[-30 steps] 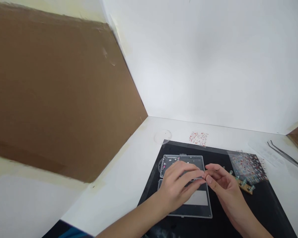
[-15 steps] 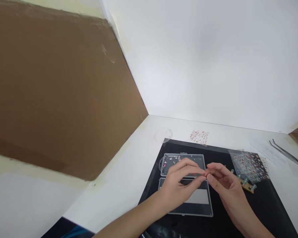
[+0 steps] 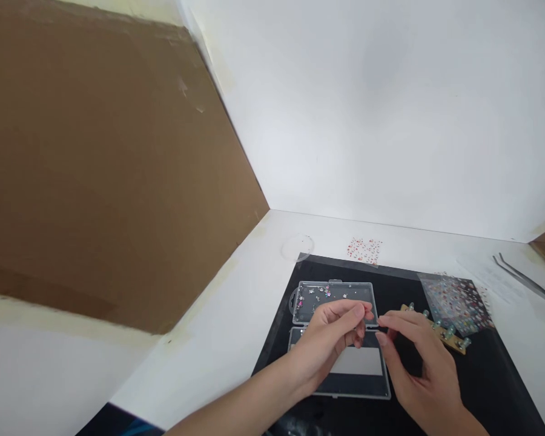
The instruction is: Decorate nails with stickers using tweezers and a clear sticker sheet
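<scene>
My left hand (image 3: 331, 342) hangs curled over the middle of an open clear plastic box, with its fingertips near the box's right edge. Whether those fingers pinch something tiny is too small to tell. The upper half of the box (image 3: 331, 284) holds scattered pink and silver rhinestones (image 3: 318, 295). Its lower half (image 3: 345, 393) lies below, partly hidden by my left hand. My right hand (image 3: 420, 357) is apart from it, fingers spread and holding nothing visible, nearest a wooden strip with small teal-topped pieces (image 3: 449, 335).
A black mat (image 3: 485, 375) lies under these things. A clear sheet of patterned stickers (image 3: 456, 303) overlaps its far right corner. Metal tweezers (image 3: 527, 281) and a white paper (image 3: 490, 281) lie right, a small sticker sheet (image 3: 364, 251) lies beyond the mat, and brown cardboard (image 3: 95, 163) stands left.
My fingertips, touching before, have parted. My right hand has moved right and slightly down, and my left hand has drawn back a little toward the box's middle.
</scene>
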### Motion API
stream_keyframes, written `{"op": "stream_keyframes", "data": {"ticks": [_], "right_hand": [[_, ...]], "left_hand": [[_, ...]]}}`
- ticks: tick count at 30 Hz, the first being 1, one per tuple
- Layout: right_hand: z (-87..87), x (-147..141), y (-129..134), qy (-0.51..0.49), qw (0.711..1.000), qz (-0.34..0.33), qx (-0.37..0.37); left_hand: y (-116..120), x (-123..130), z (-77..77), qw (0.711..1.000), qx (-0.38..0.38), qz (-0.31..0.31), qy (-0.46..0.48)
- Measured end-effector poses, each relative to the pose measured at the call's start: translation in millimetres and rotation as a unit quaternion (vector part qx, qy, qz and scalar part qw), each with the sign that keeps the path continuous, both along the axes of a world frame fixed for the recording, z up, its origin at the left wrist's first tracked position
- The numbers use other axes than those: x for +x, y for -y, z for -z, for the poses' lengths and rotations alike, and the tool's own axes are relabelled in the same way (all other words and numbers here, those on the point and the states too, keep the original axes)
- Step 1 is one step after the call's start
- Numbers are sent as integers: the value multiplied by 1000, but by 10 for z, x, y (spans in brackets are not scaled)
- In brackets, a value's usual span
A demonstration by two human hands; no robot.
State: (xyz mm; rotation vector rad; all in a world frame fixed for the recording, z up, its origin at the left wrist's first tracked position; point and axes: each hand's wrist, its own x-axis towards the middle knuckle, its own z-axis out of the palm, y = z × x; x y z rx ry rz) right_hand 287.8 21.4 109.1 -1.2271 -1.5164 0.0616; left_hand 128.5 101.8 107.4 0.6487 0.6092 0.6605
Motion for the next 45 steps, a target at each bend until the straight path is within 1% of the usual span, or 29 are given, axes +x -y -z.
{"op": "stream_keyframes", "data": {"ticks": [2, 5, 11, 15, 19, 26, 32, 36, 40, 45], "right_hand": [[-16, -23, 6, 20, 1000, 21, 11], [-23, -39, 7, 17, 999, 51, 5], [-50, -21, 3, -15, 997, 76, -19], [-60, -20, 4, -34, 995, 87, -24], [-50, -5, 3, -24, 995, 90, -23], [-15, 62, -19, -31, 996, 79, -21], [-46, 69, -43, -13, 996, 83, -4], [-49, 74, -45, -13, 996, 85, -14], [-37, 81, -37, -36, 997, 72, -22], [-25, 87, -43, -74, 995, 59, -40]], "left_hand": [[26, 15, 42, 1000, -16, 10, 4], [87, 10, 98, 999, -5, 31, 12], [220, -40, 171, 990, 78, 78, 85], [255, -47, 168, 981, 121, 114, 102], [276, -52, 128, 980, 131, 123, 80], [290, -65, 124, 975, 143, 137, 106], [292, -49, 130, 973, 146, 139, 111], [283, -68, 113, 972, 154, 140, 111], [269, -85, 108, 970, 175, 142, 97], [269, -82, 168, 960, 230, 139, 80]]}}
